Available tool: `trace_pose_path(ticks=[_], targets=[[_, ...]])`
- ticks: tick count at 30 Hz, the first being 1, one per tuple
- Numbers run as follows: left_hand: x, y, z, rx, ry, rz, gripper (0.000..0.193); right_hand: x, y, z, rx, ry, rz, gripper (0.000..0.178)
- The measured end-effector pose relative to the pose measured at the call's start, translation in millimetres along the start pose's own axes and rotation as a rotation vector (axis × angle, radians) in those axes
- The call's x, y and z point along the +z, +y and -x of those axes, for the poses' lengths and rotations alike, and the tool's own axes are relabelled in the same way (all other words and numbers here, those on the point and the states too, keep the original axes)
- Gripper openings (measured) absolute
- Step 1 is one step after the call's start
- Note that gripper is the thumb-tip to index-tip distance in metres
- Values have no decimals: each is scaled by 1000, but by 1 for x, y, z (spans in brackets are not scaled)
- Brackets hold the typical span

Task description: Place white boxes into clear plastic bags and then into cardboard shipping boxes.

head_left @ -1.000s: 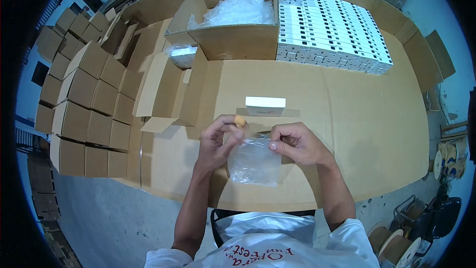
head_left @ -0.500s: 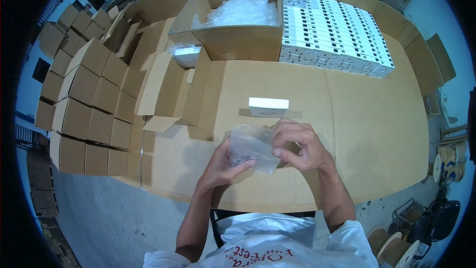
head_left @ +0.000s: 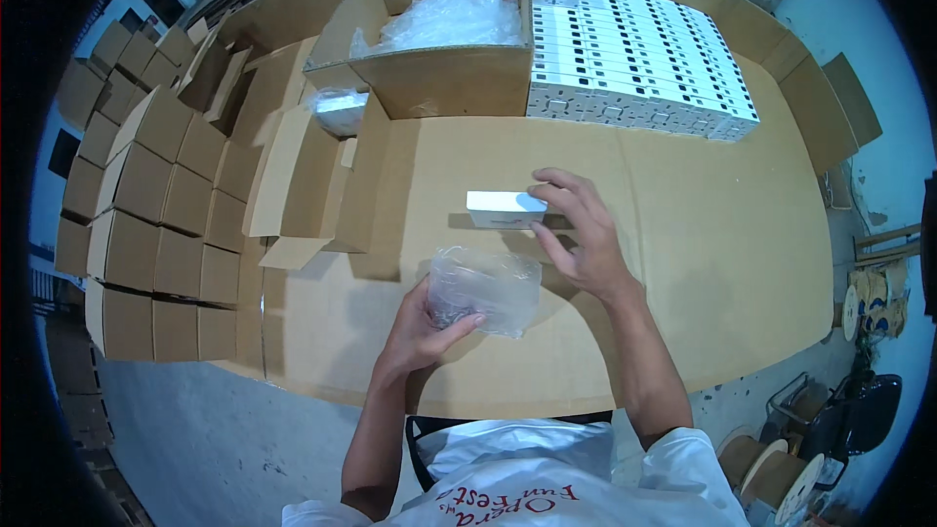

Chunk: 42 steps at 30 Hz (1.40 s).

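My left hand (head_left: 422, 324) is closed on a clear plastic bag (head_left: 485, 288) with something small and dark in its lower left corner, held just above the cardboard-covered table (head_left: 683, 263). My right hand (head_left: 578, 234) reaches forward with fingers spread, its fingertips on the right end of a small white box (head_left: 504, 209) lying flat on the table. The bag sits below and slightly left of the white box.
A large open carton (head_left: 444, 49) holding clear plastic bags stands at the back. Rows of white boxes (head_left: 634, 68) are stacked at the back right. Open and closed brown cartons (head_left: 166, 195) crowd the left side. Cable spools (head_left: 771, 468) and a chair stand at the lower right.
Both hands held the bag together before. Now my right hand has let go and reached forward to the white box, while my left hand keeps the bag alone.
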<state>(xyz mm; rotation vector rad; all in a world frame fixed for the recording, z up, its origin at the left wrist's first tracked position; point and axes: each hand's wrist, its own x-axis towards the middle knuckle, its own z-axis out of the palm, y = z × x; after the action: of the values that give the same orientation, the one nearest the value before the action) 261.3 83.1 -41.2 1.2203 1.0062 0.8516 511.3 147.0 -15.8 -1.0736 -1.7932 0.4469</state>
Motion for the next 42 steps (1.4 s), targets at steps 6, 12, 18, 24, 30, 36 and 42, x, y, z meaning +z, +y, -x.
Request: trace_pose_path(ticks=[6, 12, 18, 24, 30, 36, 42], targets=[[3, -1, -4, -12, 5, -20, 51, 12, 20, 6, 7, -81, -2, 36], [-1, -1, -1, -21, 14, -38, 50, 13, 8, 6, 77, -38, -62, 32], [3, 1, 0, -6, 20, -2, 47, 10, 4, 10, 269, 228, -654, 40], [-8, -1, 4, -19, 9, -98, 46, 9, 1, 12, 296, 159, -893, 36], [-12, -5, 7, 7, 17, -77, 44, 11, -7, 14, 286, 65, -830, 32], [-14, -4, 5, 15, 7, -134, 47, 8, -16, 14, 336, 7, -740, 33], [-7, 2, 0, -41, 11, -172, 53, 1, -11, 20, 308, -43, -604, 31]])
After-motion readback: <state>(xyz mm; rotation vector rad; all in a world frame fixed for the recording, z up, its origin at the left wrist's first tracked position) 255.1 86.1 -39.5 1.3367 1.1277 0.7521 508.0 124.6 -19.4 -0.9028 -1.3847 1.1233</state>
